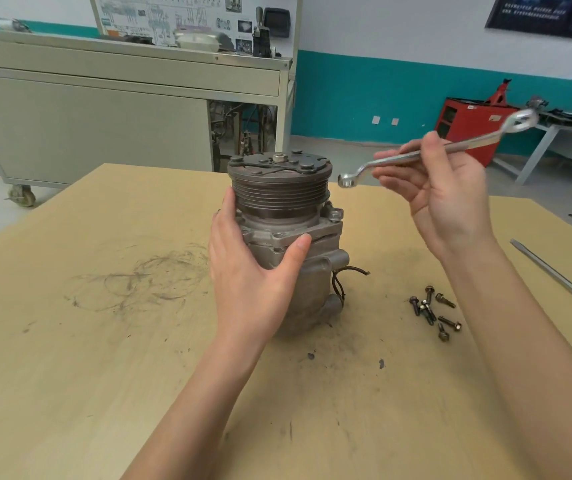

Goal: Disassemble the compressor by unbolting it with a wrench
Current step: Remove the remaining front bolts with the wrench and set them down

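The compressor [288, 244] stands upright on its rear end near the middle of the worktop [104, 341], its grooved pulley [279, 195] and clutch plate [298, 168] facing up, with the centre nut [278, 156] in place at the top. The left hand [250, 271] grips the housing from the left, fingers wrapped round the far side below the pulley and the thumb pressed on the near flange. The right hand [444, 195] is raised to the right of the pulley, clear of it, pinching the shaft of a double ring-end wrench [475, 141] between thumb and fingertips; the small ring end [346, 180] points at the pulley but touches nothing. The step in hand looks like bringing that ring down onto the centre nut. To do it well, seat the ring fully and squarely over the nut before any pull, shift from a fingertip pinch to a full grip further out along the shaft, and brace the housing hard, since the pulley may turn with the nut and the upright body could tip. Several loose bolts [430, 311] lie in a cluster on the worktop to the right, which suggests the housing bolts are already out, and a screwdriver [554, 277] lies at the right edge.
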Demonstrator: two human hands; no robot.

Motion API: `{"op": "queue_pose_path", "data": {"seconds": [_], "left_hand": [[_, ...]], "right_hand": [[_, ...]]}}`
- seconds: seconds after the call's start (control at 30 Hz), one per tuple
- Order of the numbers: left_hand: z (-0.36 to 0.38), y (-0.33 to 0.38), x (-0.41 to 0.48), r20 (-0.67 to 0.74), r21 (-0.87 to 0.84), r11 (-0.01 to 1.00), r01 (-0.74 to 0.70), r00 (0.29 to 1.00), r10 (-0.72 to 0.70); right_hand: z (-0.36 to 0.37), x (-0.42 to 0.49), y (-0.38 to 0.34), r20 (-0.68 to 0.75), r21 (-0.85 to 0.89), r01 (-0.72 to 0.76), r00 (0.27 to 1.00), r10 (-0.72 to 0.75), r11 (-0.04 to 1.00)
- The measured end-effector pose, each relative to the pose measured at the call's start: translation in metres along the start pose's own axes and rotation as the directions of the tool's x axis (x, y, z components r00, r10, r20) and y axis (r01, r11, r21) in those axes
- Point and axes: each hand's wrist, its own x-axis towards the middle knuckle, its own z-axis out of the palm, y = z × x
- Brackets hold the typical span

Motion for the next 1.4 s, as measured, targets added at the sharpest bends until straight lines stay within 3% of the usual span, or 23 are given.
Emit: {"op": "queue_pose_path", "data": {"seconds": [0.1,0.23,0.9,1.0,1.07,1.17,1.23,1.33,1.4], "left_hand": [[0.0,0.0,0.0,-0.005,-0.003,1.0,-0.008,1.0,0.008],[0.0,0.0,0.0,-0.01,-0.003,1.0,-0.017,1.0,0.017],[0.002,-0.004,0.002,-0.013,-0.011,0.999,-0.031,0.999,0.031],[0.002,-0.004,0.002,-0.011,-0.013,1.0,-0.028,1.0,0.028],[0.002,-0.004,0.001,-0.009,-0.015,1.0,-0.027,1.0,0.027],[0.003,-0.004,0.001,-0.011,-0.016,0.999,-0.028,1.0,0.027],[0.002,-0.004,0.002,-0.013,-0.018,0.999,-0.027,1.0,0.026],[0.002,-0.005,0.002,-0.014,-0.017,0.999,-0.029,0.999,0.028],[0.002,-0.005,0.001,-0.011,-0.013,0.999,-0.029,1.0,0.029]], "right_hand": [[0.013,-0.033,-0.007,0.069,-0.281,0.206,0.978,-0.195,0.937],[0.025,-0.061,-0.006,0.256,-0.366,0.363,0.925,-0.283,0.857],[0.014,-0.065,-0.011,0.268,-0.403,0.299,0.942,-0.201,0.865],[0.011,-0.052,-0.01,0.223,-0.288,0.192,0.966,-0.13,0.938],[0.005,-0.032,-0.006,0.189,-0.094,-0.025,0.981,0.043,0.995],[-0.002,0.002,0.009,0.243,0.147,-0.401,0.901,0.36,0.904],[-0.002,0.016,0.025,0.331,0.241,-0.544,0.825,0.458,0.804],[0.0,0.026,0.042,0.429,0.338,-0.601,0.783,0.45,0.724],[-0.004,0.03,0.041,0.431,0.332,-0.557,0.807,0.403,0.761]]}}
